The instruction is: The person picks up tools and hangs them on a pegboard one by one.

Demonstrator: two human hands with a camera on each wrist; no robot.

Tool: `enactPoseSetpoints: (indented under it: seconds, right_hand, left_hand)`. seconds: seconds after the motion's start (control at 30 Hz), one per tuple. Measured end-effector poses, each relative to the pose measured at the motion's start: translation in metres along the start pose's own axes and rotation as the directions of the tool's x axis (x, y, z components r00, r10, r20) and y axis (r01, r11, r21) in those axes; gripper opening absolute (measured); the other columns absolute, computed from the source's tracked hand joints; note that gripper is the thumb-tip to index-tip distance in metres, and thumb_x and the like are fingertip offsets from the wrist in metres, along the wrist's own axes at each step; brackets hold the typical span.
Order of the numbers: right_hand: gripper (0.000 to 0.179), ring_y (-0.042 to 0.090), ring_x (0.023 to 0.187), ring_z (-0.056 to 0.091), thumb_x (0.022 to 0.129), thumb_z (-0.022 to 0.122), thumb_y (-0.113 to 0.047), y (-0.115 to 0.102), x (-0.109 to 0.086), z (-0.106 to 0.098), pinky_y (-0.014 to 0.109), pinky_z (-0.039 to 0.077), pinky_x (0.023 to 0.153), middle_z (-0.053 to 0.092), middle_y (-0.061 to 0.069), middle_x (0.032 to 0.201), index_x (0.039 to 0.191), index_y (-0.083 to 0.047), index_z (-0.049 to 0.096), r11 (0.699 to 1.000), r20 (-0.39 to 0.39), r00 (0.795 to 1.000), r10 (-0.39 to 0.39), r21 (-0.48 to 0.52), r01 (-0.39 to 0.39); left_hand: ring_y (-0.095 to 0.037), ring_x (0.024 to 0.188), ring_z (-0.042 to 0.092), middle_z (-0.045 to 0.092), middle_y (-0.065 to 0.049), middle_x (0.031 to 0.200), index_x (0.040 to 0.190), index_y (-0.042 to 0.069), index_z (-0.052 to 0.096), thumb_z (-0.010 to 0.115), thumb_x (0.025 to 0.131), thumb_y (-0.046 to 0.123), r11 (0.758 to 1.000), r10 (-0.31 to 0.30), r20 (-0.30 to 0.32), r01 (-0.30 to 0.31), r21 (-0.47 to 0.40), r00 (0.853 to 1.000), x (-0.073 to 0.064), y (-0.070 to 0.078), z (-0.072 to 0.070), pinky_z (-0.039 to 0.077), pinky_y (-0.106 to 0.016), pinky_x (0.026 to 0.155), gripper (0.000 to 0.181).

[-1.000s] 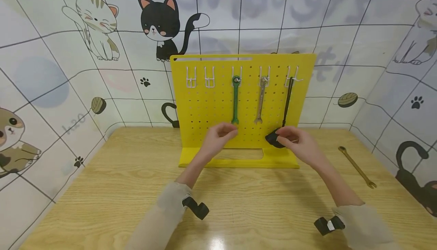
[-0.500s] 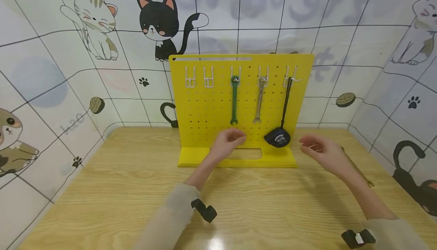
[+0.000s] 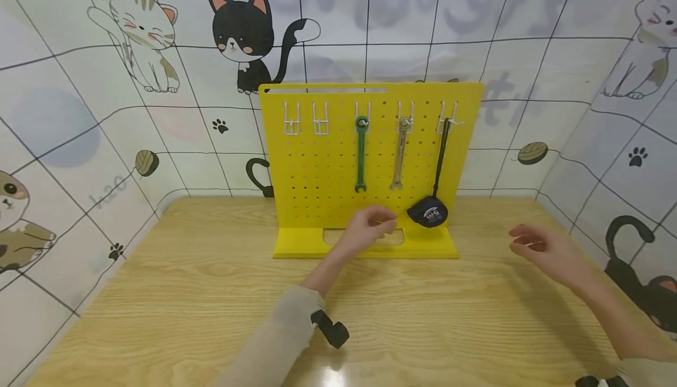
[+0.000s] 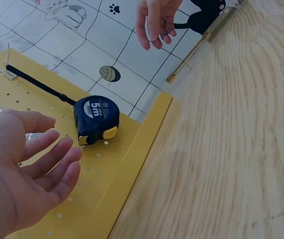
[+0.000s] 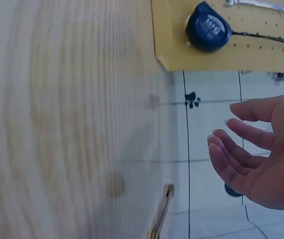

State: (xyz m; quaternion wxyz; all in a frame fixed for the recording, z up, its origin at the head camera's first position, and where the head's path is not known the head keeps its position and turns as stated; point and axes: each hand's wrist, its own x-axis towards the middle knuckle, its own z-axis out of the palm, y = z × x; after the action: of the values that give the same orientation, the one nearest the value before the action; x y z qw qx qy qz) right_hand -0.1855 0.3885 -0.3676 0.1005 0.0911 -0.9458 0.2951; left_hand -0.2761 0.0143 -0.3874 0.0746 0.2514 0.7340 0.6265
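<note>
My left hand (image 3: 370, 227) hovers before the lower part of the yellow pegboard (image 3: 307, 170), fingers loosely bent and holding nothing. To its right a dark blue tape measure (image 3: 429, 213) hangs by a black strap from a hook. A green combination wrench (image 3: 361, 155) and a silver one (image 3: 399, 155) hang beside it. Over the table at the right, my right hand (image 3: 547, 252) is relaxed with nothing in it. A gold-coloured wrench (image 4: 186, 57) lies on the table near that hand; in the head view the hand and forearm hide it.
Two white wire hooks (image 3: 292, 120) at the pegboard's left bear no tools. The board stands on a yellow base (image 3: 365, 253) on the wooden table (image 3: 211, 293). A wall covering with printed cats (image 3: 243, 40) rises behind and at both sides.
My right hand has left the tape measure and moved right, over the gold-coloured wrench. The left hand has drifted right and slightly down. The tape measure stays hanging.
</note>
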Motion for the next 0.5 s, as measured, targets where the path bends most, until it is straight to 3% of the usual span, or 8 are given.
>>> enactPoseSetpoints:
  seconds: [0.13,0.23,0.5]
  right_hand:
    - [0.035,0.027,0.092,0.069,0.099,0.066,-0.017,0.016,-0.007,-0.006,0.024,0.051,0.066,0.066,0.029,0.112,0.123,0.007,0.060,0.998,0.004,0.999,0.036,-0.043,-0.036]
    - [0.040,0.052,0.100,0.062,0.100,0.063,-0.018,0.027,-0.012,-0.013,0.035,0.054,0.070,0.062,0.036,0.114,0.126,0.011,0.055,0.995,0.038,0.996,0.080,-0.056,-0.077]
    - [0.051,0.058,0.105,0.056,0.103,0.058,-0.027,0.058,-0.024,-0.031,0.043,0.053,0.066,0.059,0.039,0.117,0.131,0.014,0.048,0.971,0.116,0.969,0.220,-0.123,-0.206]
  left_hand:
    - [-0.038,0.102,0.066,0.070,-0.014,0.111,0.117,0.002,0.068,0.065,0.100,0.016,1.000,0.005,0.017,-0.005,0.000,1.000,0.002,-0.002,0.006,0.054,-0.055,0.091,0.023]
    - [-0.036,0.100,0.067,0.069,-0.012,0.109,0.117,0.001,0.068,0.065,0.099,0.014,1.000,-0.001,0.025,0.001,-0.007,1.000,0.003,-0.003,0.011,0.056,-0.053,0.089,0.022]
    - [-0.033,0.097,0.067,0.070,-0.011,0.105,0.121,-0.004,0.066,0.065,0.099,0.013,0.997,-0.030,0.067,0.035,-0.074,0.997,0.008,-0.008,0.023,0.057,-0.048,0.089,0.028]
